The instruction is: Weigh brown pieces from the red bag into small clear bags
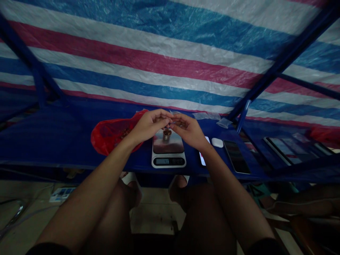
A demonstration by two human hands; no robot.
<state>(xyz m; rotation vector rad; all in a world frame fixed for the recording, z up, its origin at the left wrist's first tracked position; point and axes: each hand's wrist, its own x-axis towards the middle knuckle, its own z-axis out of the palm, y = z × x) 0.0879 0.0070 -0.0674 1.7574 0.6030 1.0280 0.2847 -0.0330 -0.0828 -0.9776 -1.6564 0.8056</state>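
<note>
My left hand (154, 122) and my right hand (187, 128) meet over a white kitchen scale (168, 160), fingertips pinched close together. A thin bluish edge shows between the fingertips; what they hold is too small and dim to name. Below them, a small metal-coloured cup (166, 136) with brownish pieces at its top stands on the scale's shiny dark plate. The scale's display (162, 161) is lit, its digits hard to read. Left of the scale, partly behind my left forearm, lies an open red plastic bag (102, 136) with small brownish pieces (124, 133) inside.
Clear plastic bags (201, 115) lie along the back of the blue table (77, 138). At right are a lit phone (203, 159) partly under my forearm, a white earbud case (217, 142) and a dark phone (236, 157). Blue metal posts (243, 115) and a striped tarp (159, 63) stand behind.
</note>
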